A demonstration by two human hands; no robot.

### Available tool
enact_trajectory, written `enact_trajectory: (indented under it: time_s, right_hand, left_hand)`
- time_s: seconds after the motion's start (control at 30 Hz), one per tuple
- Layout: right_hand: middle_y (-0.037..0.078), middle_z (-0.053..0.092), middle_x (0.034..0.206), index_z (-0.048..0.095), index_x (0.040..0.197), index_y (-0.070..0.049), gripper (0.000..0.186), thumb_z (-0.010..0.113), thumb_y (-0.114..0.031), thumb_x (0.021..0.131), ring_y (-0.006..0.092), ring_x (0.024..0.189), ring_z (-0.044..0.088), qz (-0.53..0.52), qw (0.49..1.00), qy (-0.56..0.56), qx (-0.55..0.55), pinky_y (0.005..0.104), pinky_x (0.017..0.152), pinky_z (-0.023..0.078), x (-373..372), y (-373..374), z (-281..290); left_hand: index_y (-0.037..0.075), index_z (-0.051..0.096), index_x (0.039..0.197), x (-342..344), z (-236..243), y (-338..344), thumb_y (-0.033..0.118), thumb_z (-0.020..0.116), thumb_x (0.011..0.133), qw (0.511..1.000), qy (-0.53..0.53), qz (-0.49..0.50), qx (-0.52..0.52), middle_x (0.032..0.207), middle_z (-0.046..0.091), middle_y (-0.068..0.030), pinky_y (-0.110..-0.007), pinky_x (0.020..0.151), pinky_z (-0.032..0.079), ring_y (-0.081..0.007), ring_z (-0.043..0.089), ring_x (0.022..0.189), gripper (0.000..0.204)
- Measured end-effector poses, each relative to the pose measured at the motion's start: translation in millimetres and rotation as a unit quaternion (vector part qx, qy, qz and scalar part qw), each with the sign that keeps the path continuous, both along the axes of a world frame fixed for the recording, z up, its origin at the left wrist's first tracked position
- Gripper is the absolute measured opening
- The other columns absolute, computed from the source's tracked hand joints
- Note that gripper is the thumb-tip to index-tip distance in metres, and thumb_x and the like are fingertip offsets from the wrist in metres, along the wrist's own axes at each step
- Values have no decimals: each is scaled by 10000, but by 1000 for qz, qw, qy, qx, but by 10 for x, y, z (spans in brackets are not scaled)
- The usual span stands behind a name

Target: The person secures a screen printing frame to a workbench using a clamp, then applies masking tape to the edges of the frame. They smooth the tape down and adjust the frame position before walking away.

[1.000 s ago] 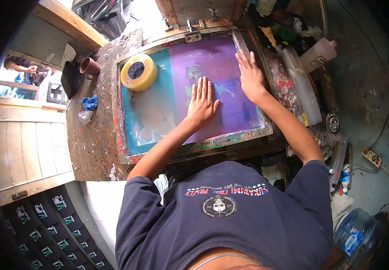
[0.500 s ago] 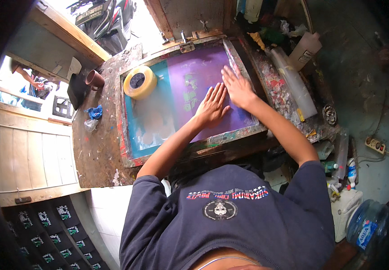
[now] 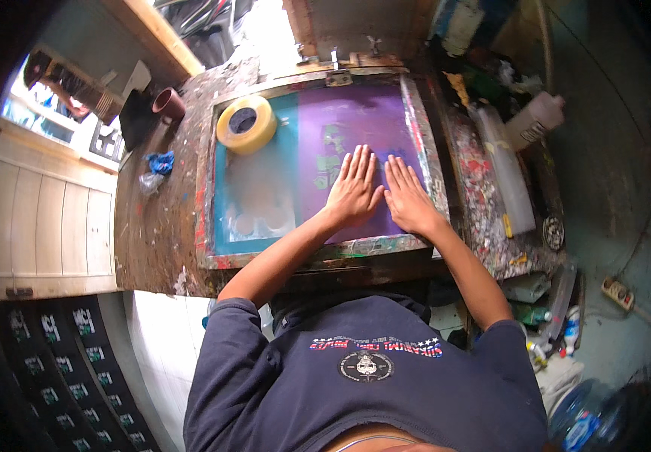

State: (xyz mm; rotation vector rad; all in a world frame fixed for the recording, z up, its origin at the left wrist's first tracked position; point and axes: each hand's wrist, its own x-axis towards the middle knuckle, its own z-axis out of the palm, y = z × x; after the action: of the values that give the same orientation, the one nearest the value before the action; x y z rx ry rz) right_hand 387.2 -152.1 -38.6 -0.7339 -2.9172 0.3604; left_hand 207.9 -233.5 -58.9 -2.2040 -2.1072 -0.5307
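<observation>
A framed printing screen [image 3: 206, 197] lies on the workbench in front of me, its mesh teal on the left and purple on the right, with green marks [image 3: 327, 162] near the middle. My left hand [image 3: 355, 188] rests flat on the purple part, just right of those marks, fingers together and stretched forward. Beside it my right hand [image 3: 410, 197] also lies flat on the purple side, close to the right frame bar. Neither hand holds anything. A thick roll of clear yellowish tape [image 3: 259, 135] sits on the teal part at the far left.
Metal clamps [image 3: 337, 75] hold the screen's far edge. On the stained bench [image 3: 161, 233] are a brown mug [image 3: 169, 105] and a crumpled blue plastic scrap [image 3: 161, 161]. At right lie a clear plastic roll [image 3: 506, 177] and a white bottle [image 3: 534, 120]. Dark printed pieces [image 3: 77, 361] are at lower left.
My right hand has slid nearer along the screen's right side, down from its far part. My left hand stays flat on the purple area. The view has shifted slightly.
</observation>
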Motion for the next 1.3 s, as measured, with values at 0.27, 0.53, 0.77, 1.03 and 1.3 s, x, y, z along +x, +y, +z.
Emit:
enact_trajectory:
  time_s: [0.27, 0.53, 0.77, 1.03, 1.3]
  right_hand:
    - [276, 668, 1252, 672, 1179, 38, 380, 467, -222, 993, 351, 1237, 628, -47, 957, -254, -133, 479, 1097, 444, -604, 317, 939]
    - [183, 689, 1142, 662, 1091, -24, 379, 731, -260, 803, 327, 1176, 631, 279, 908, 286, 122, 438, 1085, 444, -2977, 79, 521]
    - [164, 725, 828, 650, 962, -19, 342, 781, -217, 717, 324, 813, 728, 304, 945, 118, 1, 444, 763, 550, -3283, -5, 574]
    - [223, 713, 1025, 634, 1161, 27, 529, 838, -254, 763, 395, 995, 693, 131, 951, 229, -159, 470, 901, 526, 241, 539, 2017]
    - [268, 663, 1188, 558, 1305, 25, 527, 749, -238, 891, 454, 1120, 618, -421, 904, 70, 35, 485, 984, 480, 2496, 1042, 1810]
  left_hand:
    - [-67, 264, 1559, -25, 136, 8, 462, 363, 1051, 997, -38, -6, -68, 1626, 188, -339, -560, 1262, 42, -462, 90, 1550, 739]
    - [-157, 428, 1412, 732, 779, -638, 679, 535, 915, 978, -121, -81, -147, 1480, 412, -343, -506, 1231, 220, -474, 324, 1435, 979]
    - [14, 636, 1043, 873, 497, -798, 221, 626, 811, 990, -12, -103, -92, 1050, 582, -146, -411, 931, 475, -307, 549, 1031, 311]
    - [30, 589, 967, 876, 648, -767, 151, 652, 778, 992, -42, -91, -76, 960, 543, -130, -399, 865, 503, -295, 561, 941, 233]
    - [18, 644, 1158, 814, 632, -771, 150, 713, 741, 979, -164, -91, -84, 1097, 611, -112, -385, 928, 506, -290, 601, 1066, 443]
